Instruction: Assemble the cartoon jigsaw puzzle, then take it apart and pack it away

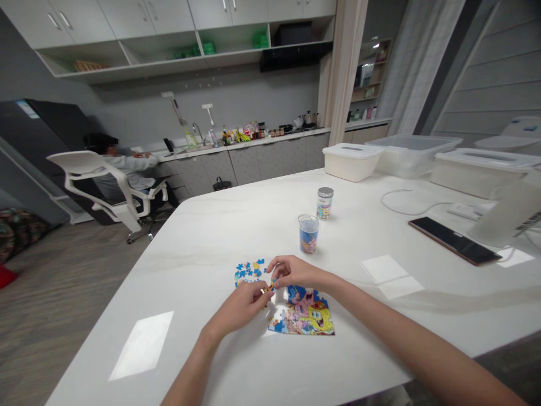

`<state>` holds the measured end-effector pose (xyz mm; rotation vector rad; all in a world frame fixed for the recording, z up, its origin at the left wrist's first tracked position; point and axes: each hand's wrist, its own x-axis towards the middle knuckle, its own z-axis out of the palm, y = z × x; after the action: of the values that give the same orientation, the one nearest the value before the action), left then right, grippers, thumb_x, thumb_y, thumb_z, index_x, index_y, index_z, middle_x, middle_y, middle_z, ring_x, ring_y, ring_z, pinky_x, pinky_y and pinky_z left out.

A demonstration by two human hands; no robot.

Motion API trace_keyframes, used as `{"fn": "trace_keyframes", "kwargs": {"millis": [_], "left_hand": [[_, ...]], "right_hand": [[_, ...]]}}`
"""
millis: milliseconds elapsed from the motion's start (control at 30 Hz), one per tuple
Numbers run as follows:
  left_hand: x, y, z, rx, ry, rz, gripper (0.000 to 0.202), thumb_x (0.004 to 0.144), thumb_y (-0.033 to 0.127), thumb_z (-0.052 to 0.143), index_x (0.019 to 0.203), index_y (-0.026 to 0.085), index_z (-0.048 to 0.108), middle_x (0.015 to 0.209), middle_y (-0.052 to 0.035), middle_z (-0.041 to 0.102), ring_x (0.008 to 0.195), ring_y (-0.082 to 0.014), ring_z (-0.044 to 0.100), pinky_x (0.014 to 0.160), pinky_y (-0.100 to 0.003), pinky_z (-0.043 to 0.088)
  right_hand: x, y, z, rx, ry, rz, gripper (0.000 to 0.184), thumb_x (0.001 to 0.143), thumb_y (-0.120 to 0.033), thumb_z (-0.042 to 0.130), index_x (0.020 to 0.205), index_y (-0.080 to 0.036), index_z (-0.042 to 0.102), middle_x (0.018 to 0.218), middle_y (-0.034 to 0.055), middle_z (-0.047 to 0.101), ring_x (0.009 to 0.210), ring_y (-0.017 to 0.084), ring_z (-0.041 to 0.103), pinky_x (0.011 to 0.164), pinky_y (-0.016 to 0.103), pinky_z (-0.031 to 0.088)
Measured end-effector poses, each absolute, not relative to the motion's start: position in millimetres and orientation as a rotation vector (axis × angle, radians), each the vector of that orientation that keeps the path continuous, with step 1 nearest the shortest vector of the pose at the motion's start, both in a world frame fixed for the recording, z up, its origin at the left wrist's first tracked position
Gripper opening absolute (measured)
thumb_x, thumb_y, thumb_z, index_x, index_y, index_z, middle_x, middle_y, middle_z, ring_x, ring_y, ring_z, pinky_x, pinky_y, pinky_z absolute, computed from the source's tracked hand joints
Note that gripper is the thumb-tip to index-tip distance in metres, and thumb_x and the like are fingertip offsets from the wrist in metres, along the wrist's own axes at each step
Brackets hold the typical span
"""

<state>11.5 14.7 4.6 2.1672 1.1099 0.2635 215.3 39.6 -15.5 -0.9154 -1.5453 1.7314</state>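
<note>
"Where's the puzzle piece (271, 286)?"

"Right at the fingertips, between the two hands. Whether it's one piece or a few joined, I can't tell, and its long axis is too small to read."

"And the fingers?"

"Both sets are pinching it: the left hand (240, 304) from 7 o'clock, the right hand (298, 272) from 2, taking 12 as straight away from the person."

"Which way is the joined section (319, 320) from there?"

"At 4 o'clock, flat on the table (203, 282), its ragged side towards the fingertips and its straight near edge running roughly 9 to 3. The right hand is nearer, reaching over its far side."

"The loose pieces (242, 274)?"

"Around 10 o'clock, just beyond the left hand."

"Further out?"

"The clear cup (308, 239) at 1 o'clock, with the silver-lidded tin (324, 207) behind it."
</note>
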Motion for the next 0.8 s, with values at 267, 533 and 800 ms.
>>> {"fn": "trace_keyframes", "kwargs": {"millis": [267,533,800], "left_hand": [[11.1,18.0,7.3,1.933,1.050,0.434,0.041,0.089,0.053,0.043,0.072,0.017,0.054,0.059,0.0049,0.039,0.054,-0.0101,0.034,0.051,-0.024,0.026],[8.8,27.7,1.0,1.693,1.142,0.525,0.051,0.078,0.066,0.049,0.073,0.016,0.058,0.047,0.0092,0.022,0.044,-0.0083,0.021,0.046,-0.024,0.015],[5.2,29.9,-2.5,1.860,1.418,0.431,0.033,0.072,0.047,0.058,0.079,0.016,0.066,0.049,0.0084,0.029,0.048,-0.0100,0.027,0.050,-0.024,0.020]], "right_hand": [[212.1,33.9,-4.7,-0.874,-0.995,2.040,0.044,0.051,-0.014,0.082,0.090,-0.016,0.062,0.072,-0.0030,0.063,0.063,0.008,0.059,0.053,0.018,0.037],[228.6,51.4,-11.9,-1.015,-0.748,1.768,0.038,0.056,-0.012,0.078,0.090,-0.016,0.061,0.085,0.0043,0.070,0.067,0.008,0.061,0.054,0.017,0.041],[217.9,48.6,-26.0,-1.136,-1.428,1.551,0.019,0.065,-0.018,0.073,0.083,-0.016,0.069,0.080,0.0029,0.069,0.073,0.014,0.062,0.066,0.026,0.046]]}}
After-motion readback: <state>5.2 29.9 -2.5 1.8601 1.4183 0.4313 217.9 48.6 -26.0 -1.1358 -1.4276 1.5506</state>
